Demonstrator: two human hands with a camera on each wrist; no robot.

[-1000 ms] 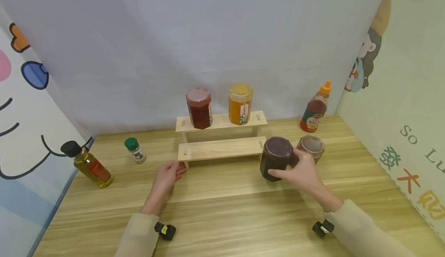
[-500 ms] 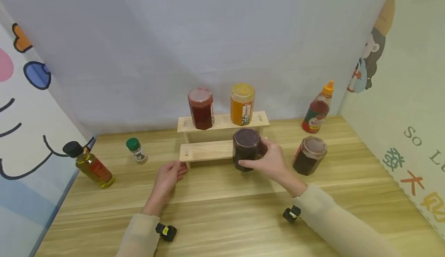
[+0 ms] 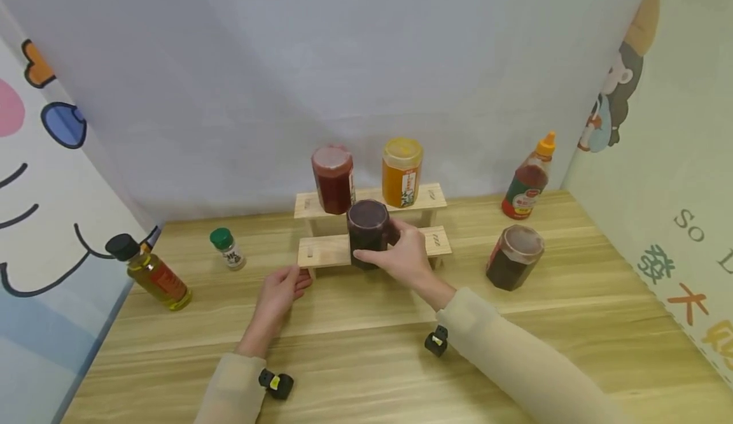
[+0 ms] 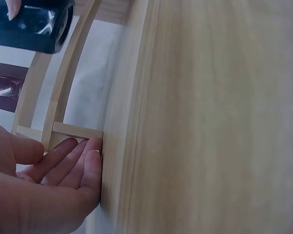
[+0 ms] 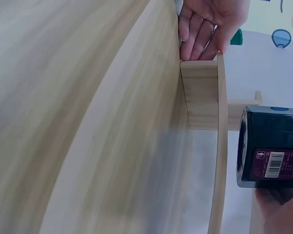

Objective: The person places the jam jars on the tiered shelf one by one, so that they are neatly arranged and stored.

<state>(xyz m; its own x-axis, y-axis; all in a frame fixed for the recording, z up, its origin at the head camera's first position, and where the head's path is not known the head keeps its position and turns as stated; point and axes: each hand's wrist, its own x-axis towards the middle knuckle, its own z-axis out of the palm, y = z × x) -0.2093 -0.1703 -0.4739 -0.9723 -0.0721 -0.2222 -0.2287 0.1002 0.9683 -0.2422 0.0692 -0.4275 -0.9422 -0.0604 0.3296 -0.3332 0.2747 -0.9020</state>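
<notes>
My right hand [image 3: 409,257] grips a dark, faceted jar [image 3: 368,228] with thumb and fingers around its sides. In the right wrist view a barcode label shows on the jar [image 5: 271,129], and a small gap lies between its base and the lower board. This board belongs to a two-step wooden rack [image 3: 325,251]. My left hand [image 3: 279,293] is at the rack's left end. Its extended fingers touch the leg under the lower step, as the left wrist view shows. On the upper step stand a red jar [image 3: 333,182] and a yellow-orange jar [image 3: 402,176].
Another dark jar [image 3: 514,258] stands on the table right of the rack, with a red sauce squeeze bottle [image 3: 525,185] behind it. To the left are a green-capped shaker [image 3: 228,249] and an oil bottle [image 3: 154,274]. A pale backdrop [image 3: 366,61] rises behind the table.
My right hand has carried the dark jar left, from beside the other dark jar to over the middle of the lower step. The left hand stays at the rack's left end.
</notes>
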